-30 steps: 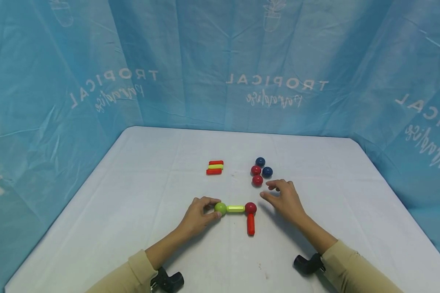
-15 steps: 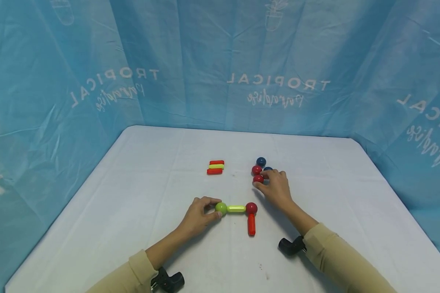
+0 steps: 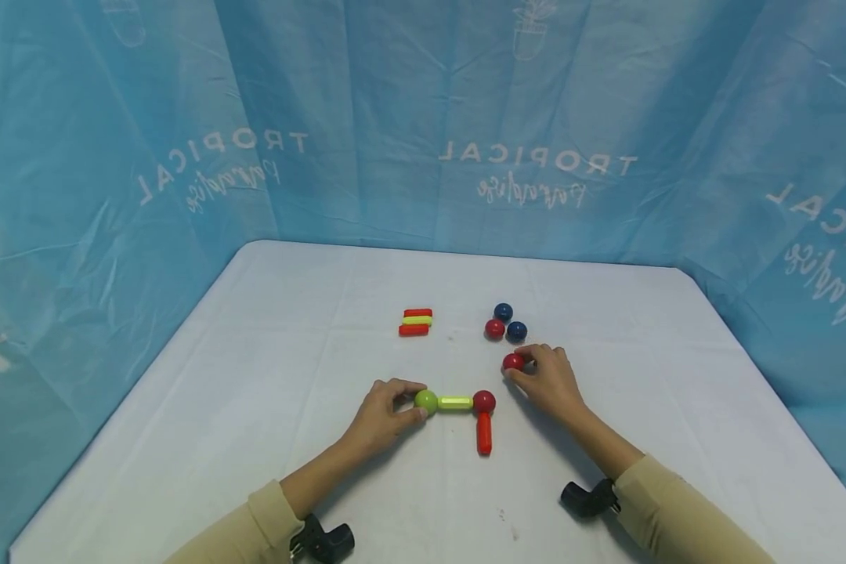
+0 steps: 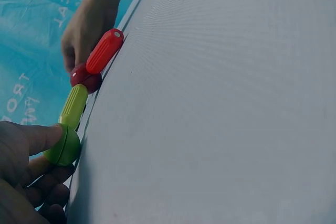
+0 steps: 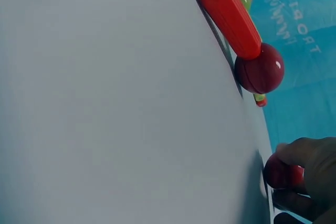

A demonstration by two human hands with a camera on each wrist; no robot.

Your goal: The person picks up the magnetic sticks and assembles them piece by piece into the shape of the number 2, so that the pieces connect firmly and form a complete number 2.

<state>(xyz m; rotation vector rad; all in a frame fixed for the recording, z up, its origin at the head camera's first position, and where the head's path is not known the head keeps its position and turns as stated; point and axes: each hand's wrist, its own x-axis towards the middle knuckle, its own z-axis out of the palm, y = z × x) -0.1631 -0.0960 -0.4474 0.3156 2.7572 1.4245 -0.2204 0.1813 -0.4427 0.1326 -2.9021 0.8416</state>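
My left hand (image 3: 386,413) pinches a green ball (image 3: 426,402) between thumb and fingers. A yellow-green stick (image 3: 455,403) joins that ball to a dark red ball (image 3: 484,402), from which a red stick (image 3: 484,434) points toward me, forming an L on the table. Just up and right of this piece, my right hand (image 3: 551,381) holds a loose red ball (image 3: 513,362). In the right wrist view the thumb and fingers are round that red ball (image 5: 282,172), partly covering it.
Farther back lie two blue balls (image 3: 517,332) and another red ball (image 3: 494,329), close together. Left of them is a small row of sticks (image 3: 417,320), red and yellow-green. A white cloth covers the table (image 3: 310,313); a blue curtain (image 3: 395,157) hangs behind.
My right hand reached the nearest red ball of the cluster, took hold of it and drew it toward me and slightly right. The left hand stays on the green ball.
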